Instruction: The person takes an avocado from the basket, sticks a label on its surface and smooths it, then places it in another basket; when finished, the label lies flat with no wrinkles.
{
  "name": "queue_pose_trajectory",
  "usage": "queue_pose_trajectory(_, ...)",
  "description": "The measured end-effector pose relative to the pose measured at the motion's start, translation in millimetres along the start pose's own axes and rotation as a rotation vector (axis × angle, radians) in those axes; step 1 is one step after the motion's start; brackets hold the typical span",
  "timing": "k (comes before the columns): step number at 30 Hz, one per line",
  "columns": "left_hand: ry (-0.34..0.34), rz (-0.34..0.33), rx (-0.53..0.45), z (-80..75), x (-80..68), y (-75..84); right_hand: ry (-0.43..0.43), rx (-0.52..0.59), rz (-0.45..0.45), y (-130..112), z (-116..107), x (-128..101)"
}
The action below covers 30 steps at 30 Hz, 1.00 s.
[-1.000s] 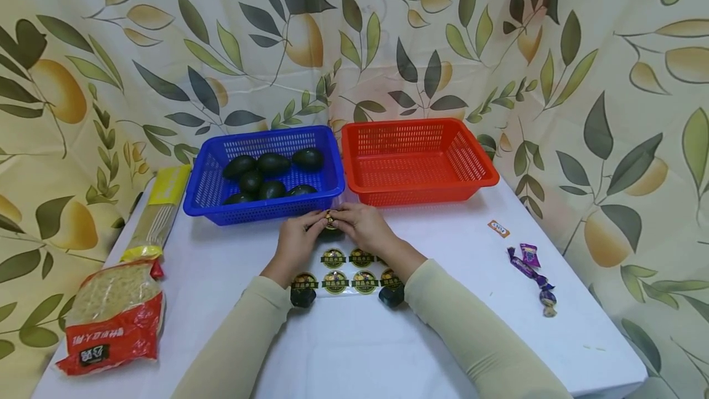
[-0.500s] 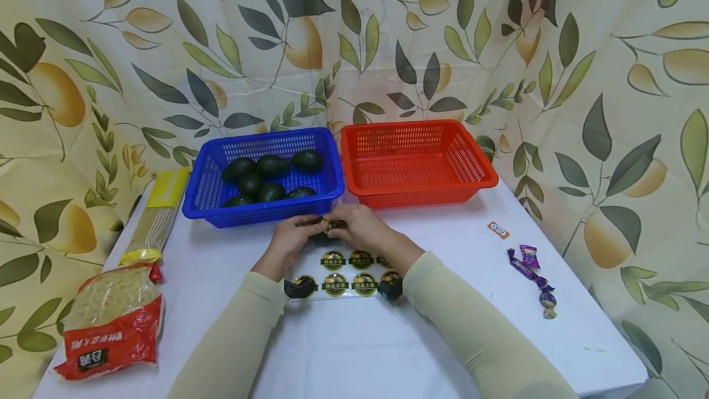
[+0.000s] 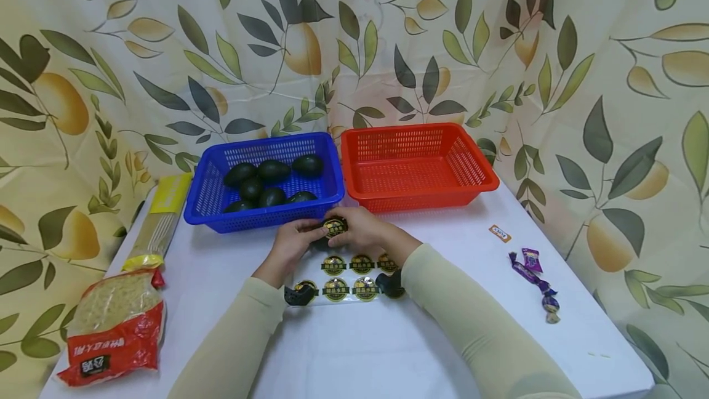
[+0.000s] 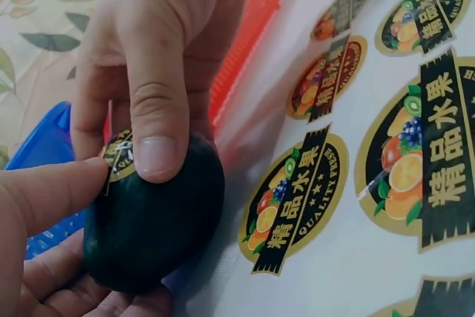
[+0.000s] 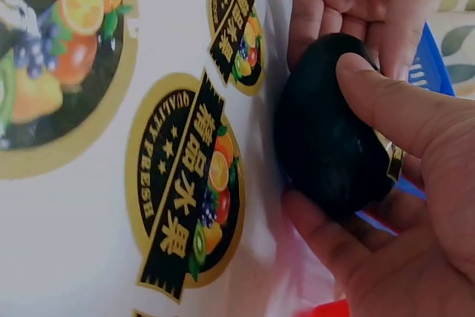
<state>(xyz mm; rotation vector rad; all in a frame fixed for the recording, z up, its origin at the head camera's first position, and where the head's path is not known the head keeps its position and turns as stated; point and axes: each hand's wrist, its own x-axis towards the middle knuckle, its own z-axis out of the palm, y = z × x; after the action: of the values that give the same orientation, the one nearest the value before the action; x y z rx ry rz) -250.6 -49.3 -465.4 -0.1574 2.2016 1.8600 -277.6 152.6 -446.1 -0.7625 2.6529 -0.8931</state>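
A dark green avocado [image 4: 159,220] is held between both hands, just above a sheet of round fruit stickers [image 3: 335,289]. On its skin lies a black and gold sticker [image 3: 335,226]. My left hand [image 3: 286,246] cups the avocado from below, and its thumb touches the sticker's edge in the left wrist view. My right hand [image 3: 361,228] grips it from the other side, thumb [image 5: 378,98] on top and fingers beneath. In the right wrist view the sticker [image 5: 393,157] is mostly hidden behind the right thumb.
Behind the hands stand a blue basket [image 3: 213,224] with several avocados [image 3: 273,171] and an empty red basket [image 3: 421,199]. Packets of noodles [image 3: 157,220] and a red bag [image 3: 116,331] lie left. Small candies [image 3: 530,260] and an orange-white wrapper [image 3: 500,233] lie right.
The sticker, earlier between the fingertips of both hands, now shows its face flat on the avocado. The right hand has shifted round the avocado; the left has moved slightly left.
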Motion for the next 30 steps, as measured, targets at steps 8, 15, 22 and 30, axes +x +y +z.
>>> queue_pose_trajectory(8, 0.011, 0.049, 0.05, 5.9, 4.4, 0.1, 0.019, 0.073, 0.046, 10.0, -10.5, -16.7)
queue_pose_trajectory(15, -0.02, 0.053, -0.085, 26.9, 4.4, 1.7, -0.022, 0.106, 0.114, 23.1, -42.8, -58.1)
queue_pose_trajectory(22, -0.121, 0.003, -0.382, 63.9, 2.8, 11.7, -0.066, 0.196, 0.163, 20.4, -84.3, -93.2)
queue_pose_trajectory(30, -0.11, -0.025, -0.668, 99.6, 9.3, 20.1, 0.014, 0.215, 0.187, 19.2, -139.0, -89.1)
